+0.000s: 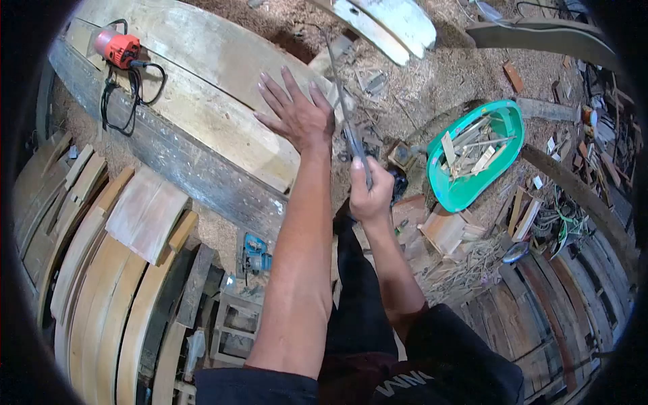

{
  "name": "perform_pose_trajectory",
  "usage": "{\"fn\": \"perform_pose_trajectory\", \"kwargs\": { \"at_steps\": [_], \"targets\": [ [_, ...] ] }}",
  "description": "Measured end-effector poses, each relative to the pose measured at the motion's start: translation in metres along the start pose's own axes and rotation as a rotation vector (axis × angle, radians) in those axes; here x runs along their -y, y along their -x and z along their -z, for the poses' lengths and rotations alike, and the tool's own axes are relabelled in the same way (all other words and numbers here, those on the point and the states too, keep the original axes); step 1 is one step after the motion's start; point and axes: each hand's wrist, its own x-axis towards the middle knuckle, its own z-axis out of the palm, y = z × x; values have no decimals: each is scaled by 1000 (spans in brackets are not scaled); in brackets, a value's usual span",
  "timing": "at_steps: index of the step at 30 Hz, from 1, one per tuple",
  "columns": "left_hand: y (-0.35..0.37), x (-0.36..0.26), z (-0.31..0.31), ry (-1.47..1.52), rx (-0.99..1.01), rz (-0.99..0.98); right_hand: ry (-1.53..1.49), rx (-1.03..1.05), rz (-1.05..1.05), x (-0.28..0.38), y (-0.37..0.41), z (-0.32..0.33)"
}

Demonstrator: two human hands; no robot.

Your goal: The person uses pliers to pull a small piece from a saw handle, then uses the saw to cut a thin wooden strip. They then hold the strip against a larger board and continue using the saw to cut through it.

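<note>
Plank (202, 88) first: a broad, pale, curved slab with a dark weathered edge, lying across the sawdust-covered floor (439, 81). Along its near side are stacked boards (101, 297), bent to the same curve and smooth-faced. At its right end sits a green plastic basin (466, 192), full of thin offcuts. The left hand (297, 118) lies flat on the plank near that right end, fingers spread wide, gripping nothing. The right hand (370, 192) is fisted around a strip (341, 94), thin, grey and metallic; whether it is a saw blade or a rule I cannot tell. It runs up past the plank's right end. This looks like lining the strip up against the wood, so the next move calls for a firm left palm and a steady right wrist. An orange router (116, 48) rests at the plank's far left end, cord looped beside it.
</note>
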Motion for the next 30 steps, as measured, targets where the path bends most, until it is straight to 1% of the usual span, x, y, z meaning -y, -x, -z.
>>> {"fn": "perform_pose_trajectory", "kwargs": {
  "at_steps": [4,7,8,11,12,15,16,19,20,23,24,25,27,28,30],
  "targets": [
    [-2,0,1,8,5,13,-22,28,-14,-14,-15,-8],
    [-2,0,0,6,0,7,-24,19,14,-14,-9,-3],
    [-1,1,0,-6,10,9,-17,38,2,-16,3,4],
    [-2,1,0,-24,19,6,29,29,87,-26,46,22],
    [-3,1,-1,-28,15,4,25,39,86,-30,48,27],
    [-1,0,0,-7,13,10,-36,80,-24,-26,4,17],
    [-1,0,-1,-9,18,10,-54,57,-42,-22,-7,11],
    [-4,0,-1,-9,16,9,-71,64,27,-27,21,15],
    [-3,0,-1,-6,13,6,-19,82,47,-36,39,22],
    [-4,1,-2,8,2,6,-22,53,55,-27,34,23],
    [-2,1,-1,11,5,6,-29,86,1,-24,20,19],
    [-2,0,-1,15,0,8,-2,77,-7,-22,5,12],
    [-1,0,1,25,-3,4,-21,51,-49,-15,3,7],
    [-1,1,-1,12,-11,-2,-7,55,-15,-16,10,11],
    [-2,1,-4,8,-14,-4,15,55,48,-27,52,23]
  ]
}}
